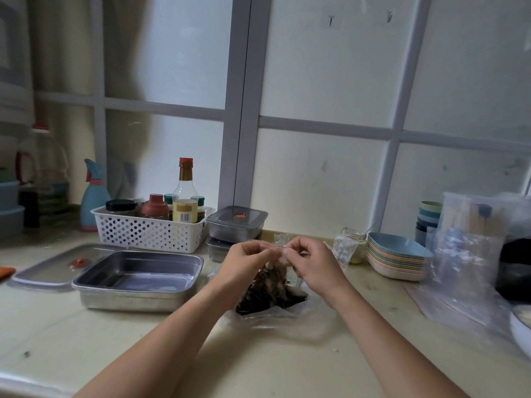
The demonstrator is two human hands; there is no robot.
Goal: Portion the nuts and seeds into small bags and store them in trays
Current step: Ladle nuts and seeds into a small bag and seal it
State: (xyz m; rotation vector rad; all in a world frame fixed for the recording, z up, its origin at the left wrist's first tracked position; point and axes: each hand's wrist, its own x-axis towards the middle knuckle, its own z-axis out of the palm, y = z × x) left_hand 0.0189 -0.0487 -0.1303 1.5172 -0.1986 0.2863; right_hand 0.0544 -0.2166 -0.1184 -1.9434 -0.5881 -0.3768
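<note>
Pinches the zip strip (pixel 273 247) of the small bag (pixel 273 280) with left hand (pixel 247 258) and right hand (pixel 309 261), both clamped on it from either side, seemingly to press the seal shut. Holds it upright, dark nuts and seeds hanging just below the hands, to avoid spilling. Keeps the open steel tray (pixel 129 300) just left of the left hand, lid (pixel 54 271) farther left, ready for the sealed portion.

Two slender forearms (pixel 172 346), bare along their whole visible length, narrow at the wrists into the bare left grip (pixel 244 261) and the bare right grip (pixel 311 264), knuckles rounded
</note>
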